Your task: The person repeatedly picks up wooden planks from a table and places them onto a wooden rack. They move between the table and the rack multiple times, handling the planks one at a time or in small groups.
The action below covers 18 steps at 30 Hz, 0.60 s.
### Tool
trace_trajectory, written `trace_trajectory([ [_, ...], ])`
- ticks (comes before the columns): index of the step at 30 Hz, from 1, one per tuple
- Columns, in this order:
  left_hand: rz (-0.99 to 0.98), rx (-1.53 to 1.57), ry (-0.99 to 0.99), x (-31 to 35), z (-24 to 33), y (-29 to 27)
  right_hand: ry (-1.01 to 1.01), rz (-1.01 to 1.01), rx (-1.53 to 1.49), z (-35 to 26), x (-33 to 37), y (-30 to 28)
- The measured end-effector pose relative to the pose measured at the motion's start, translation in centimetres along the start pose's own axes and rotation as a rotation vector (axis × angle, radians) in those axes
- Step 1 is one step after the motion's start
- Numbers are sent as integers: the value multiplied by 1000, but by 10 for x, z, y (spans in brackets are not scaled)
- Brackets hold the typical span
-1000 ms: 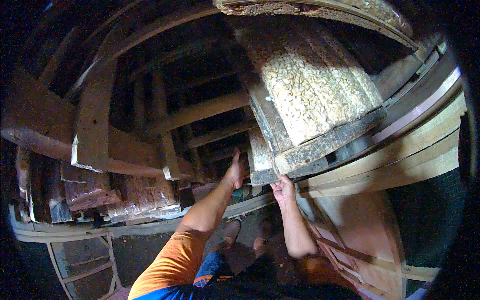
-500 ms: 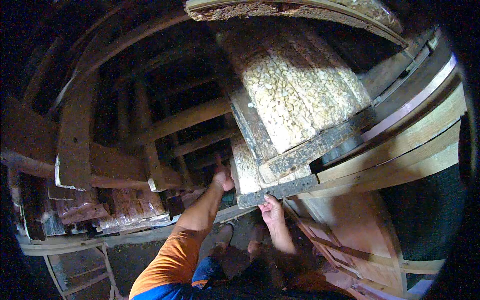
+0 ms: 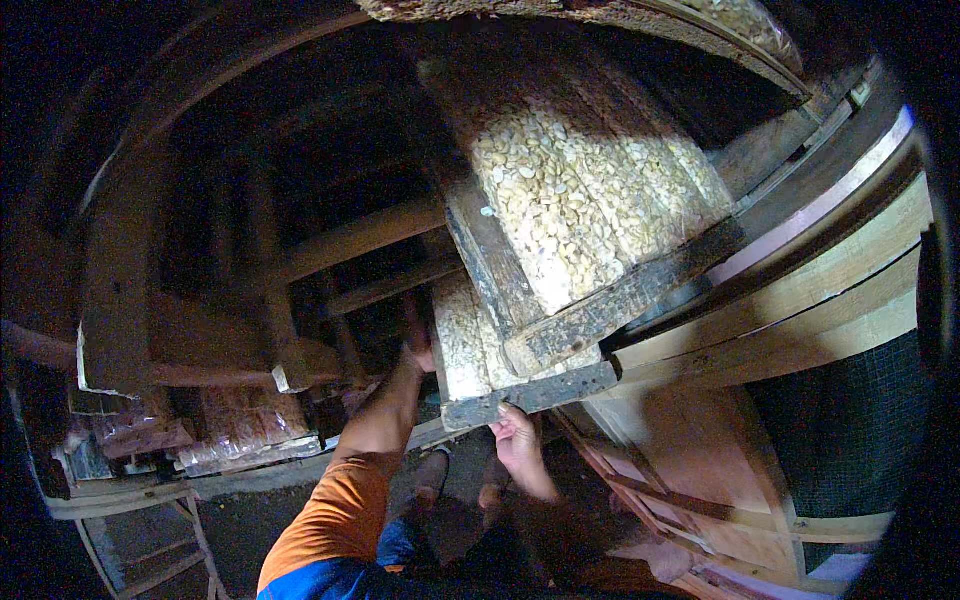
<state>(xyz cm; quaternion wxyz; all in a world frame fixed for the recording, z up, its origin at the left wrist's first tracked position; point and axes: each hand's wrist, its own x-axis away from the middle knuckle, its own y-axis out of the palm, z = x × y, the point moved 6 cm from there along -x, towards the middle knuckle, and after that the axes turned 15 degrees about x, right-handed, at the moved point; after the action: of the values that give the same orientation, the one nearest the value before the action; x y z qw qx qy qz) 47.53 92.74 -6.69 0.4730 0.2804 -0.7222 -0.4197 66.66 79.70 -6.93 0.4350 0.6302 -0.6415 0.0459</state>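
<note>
A lower wooden tray of pale flat seeds or chips, their kind unclear, sticks out from a dark wooden rack. My right hand pinches its dark front board from below, thumb against the face and fingers curled under. Beside the tray's left edge is my left hand, its fingers lost in shadow. Directly above, a larger wooden tray holds a bright layer of the same pale pieces and covers the back of the lower one.
Wooden rails cross the dark rack at left. More filled trays sit lower left, above a small wooden ladder-like frame. Light planks curve along the right, over a board panel and dark mesh. Another tray edge hangs overhead.
Both hands and the lower tray appear shifted slightly left and down in the picture, along with the whole scene. My left hand sits deeper in shadow, its raised digit now indistinct.
</note>
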Motion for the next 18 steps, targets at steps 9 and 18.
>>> trace_trajectory([
  [9,-402,60,-124,-7,9,-1,-95,-14,25,10,1,-2],
  [18,-315,49,11,-16,21,-24,-64,5,-33,25,-13,-9],
])
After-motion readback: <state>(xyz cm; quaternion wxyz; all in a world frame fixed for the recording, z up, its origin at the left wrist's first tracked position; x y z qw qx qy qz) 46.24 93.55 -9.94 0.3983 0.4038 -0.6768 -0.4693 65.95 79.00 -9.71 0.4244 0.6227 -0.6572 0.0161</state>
